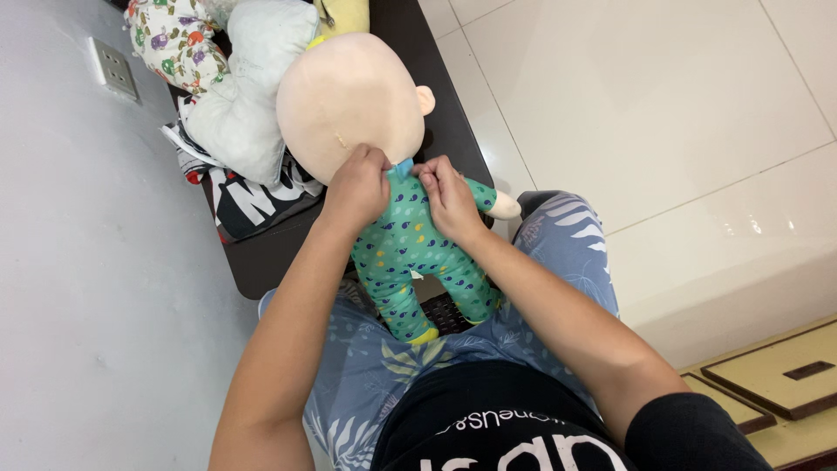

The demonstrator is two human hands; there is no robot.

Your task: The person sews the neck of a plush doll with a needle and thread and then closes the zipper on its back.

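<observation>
While both hands pinch the doll's [397, 174] green suit at its nape, left hand [359, 187] and right hand [446, 199] have the back closure unfinished.

A: What colours did the doll [384, 174] show?
B: A peach head; a green suit with blue and yellow drops.
A: And the rest?
B: The table [436, 105] was dark brown, the pillow [248, 105] white, the floor [628, 96] cream.

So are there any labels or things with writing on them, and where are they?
Blue tag: small tab at the doll's neck, between the left hand and right hand.
Black cloth with big white letters: on the dark bench, under the white pillow.
Black shirt with white print: bottom edge.
</observation>
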